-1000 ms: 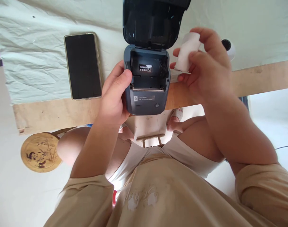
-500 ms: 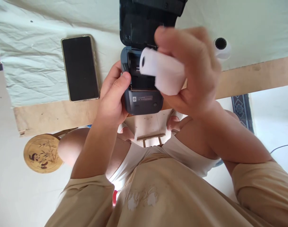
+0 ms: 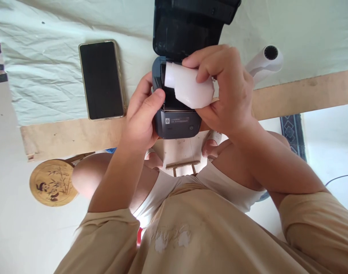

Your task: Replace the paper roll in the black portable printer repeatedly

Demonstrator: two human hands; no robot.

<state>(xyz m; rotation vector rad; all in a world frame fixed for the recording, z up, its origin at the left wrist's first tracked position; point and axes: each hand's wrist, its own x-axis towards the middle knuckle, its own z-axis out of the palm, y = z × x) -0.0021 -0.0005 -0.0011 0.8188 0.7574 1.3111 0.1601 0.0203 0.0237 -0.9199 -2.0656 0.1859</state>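
A small dark blue label printer (image 3: 176, 127) stands at the table's near edge with its lid (image 3: 188, 28) swung up and open. My left hand (image 3: 141, 114) grips the printer's left side, thumb on its front rim. My right hand (image 3: 225, 91) holds a white paper roll (image 3: 188, 85) by its top and right end, lying across the open paper bay. The bay's inside is mostly hidden by the roll and my fingers.
A black-screened phone (image 3: 101, 80) lies left of the printer on the pale green cloth (image 3: 48, 64). A second white roll (image 3: 264, 61) lies to the right. Bare wood table edge (image 3: 305, 95) runs in front. A round bamboo stool (image 3: 52, 182) stands on the floor.
My right hand has carried the paper roll from the right of the printer over to its open bay and lowered it there. My left hand stayed on the printer.
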